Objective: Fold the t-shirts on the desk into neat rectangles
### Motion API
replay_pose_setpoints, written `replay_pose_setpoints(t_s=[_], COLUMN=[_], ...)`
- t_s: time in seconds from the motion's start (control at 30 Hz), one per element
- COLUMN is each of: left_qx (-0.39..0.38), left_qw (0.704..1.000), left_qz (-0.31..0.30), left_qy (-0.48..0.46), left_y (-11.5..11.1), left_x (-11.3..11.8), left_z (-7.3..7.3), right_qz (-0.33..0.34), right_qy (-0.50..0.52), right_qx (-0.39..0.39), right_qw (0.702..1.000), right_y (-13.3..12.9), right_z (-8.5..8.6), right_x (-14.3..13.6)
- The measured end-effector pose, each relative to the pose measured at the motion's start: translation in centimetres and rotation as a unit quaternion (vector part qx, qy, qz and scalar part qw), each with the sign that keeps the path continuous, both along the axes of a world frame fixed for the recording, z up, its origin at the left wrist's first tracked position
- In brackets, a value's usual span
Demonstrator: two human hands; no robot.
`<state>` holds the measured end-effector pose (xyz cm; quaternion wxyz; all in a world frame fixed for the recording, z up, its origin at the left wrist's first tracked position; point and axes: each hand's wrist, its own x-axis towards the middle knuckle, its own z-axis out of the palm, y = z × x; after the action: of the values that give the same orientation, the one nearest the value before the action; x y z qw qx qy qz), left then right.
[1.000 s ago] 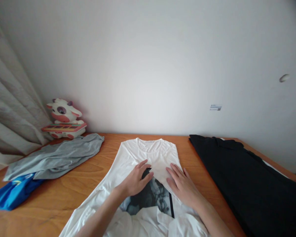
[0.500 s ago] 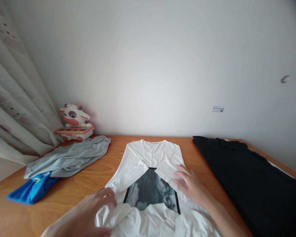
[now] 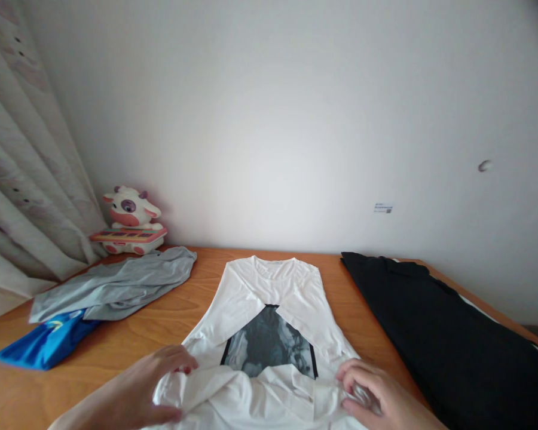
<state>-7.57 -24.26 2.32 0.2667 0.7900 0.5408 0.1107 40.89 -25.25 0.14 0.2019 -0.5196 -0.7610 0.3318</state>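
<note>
A white shirt (image 3: 240,292) with a dark grey printed panel (image 3: 269,343) lies on the wooden table, neckline toward the wall. Its sleeves are folded inward over the front, and the near part is bunched up in loose folds. At the shirt's left edge, my left hand (image 3: 161,382) has thumb and fingers apart around the bunched cloth. My right hand (image 3: 367,388) has its curled fingers and thumb around the bunched cloth at the right edge.
On the left of the table (image 3: 130,334) lie a grey garment (image 3: 121,286) and a blue one (image 3: 51,343). A cow toy with a keyboard (image 3: 130,224) stands behind them, beside a curtain (image 3: 22,179). Black clothing (image 3: 412,322) covers the right side.
My right hand has come down from the folded sleeve to the bunched cloth and its fingers have curled. My left hand has shifted slightly left. The view has turned a little.
</note>
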Motion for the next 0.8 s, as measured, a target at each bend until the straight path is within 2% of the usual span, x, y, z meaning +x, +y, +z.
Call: replay_pose_setpoints(t_s=[0.1,0.2,0.33,0.4,0.47,0.6,0.73,0.8], left_qx=[-0.004,0.006,0.006,0.034,0.082,0.112,0.034,0.022], left_qw=[1.0,1.0,0.996,0.99,0.978,0.96,0.971,0.98], left_qz=[0.018,0.017,0.049,0.069,0.097,0.148,0.154,0.159], left_qy=[0.019,0.009,-0.069,-0.121,-0.168,-0.208,-0.18,-0.12], left_y=[0.2,0.3,0.7,1.1,1.4,1.9,1.7,1.4], left_x=[-0.5,-0.5,-1.0,-1.8,-2.9,-4.7,-4.3,-3.8], left_z=[-0.5,0.3,1.6,1.5,0.8,-1.0,-2.1,-2.3], right_qz=[-0.045,-0.061,-0.057,-0.063,-0.081,-0.071,-0.063,-0.082], right_qy=[0.047,0.109,0.22,0.245,0.256,0.185,0.084,0.047], right_qx=[0.0,-0.029,-0.07,-0.058,-0.034,-0.029,-0.033,-0.02], right_qw=[0.998,0.992,0.971,0.966,0.963,0.98,0.994,0.995], right_y=[-0.7,-0.9,-0.1,0.3,0.5,-0.1,-0.3,0.2], right_z=[-0.5,-1.0,-1.2,-1.2,-1.2,-1.5,-2.3,-2.3], right_x=[0.3,0.8,1.5,2.0,2.5,3.0,1.8,0.8])
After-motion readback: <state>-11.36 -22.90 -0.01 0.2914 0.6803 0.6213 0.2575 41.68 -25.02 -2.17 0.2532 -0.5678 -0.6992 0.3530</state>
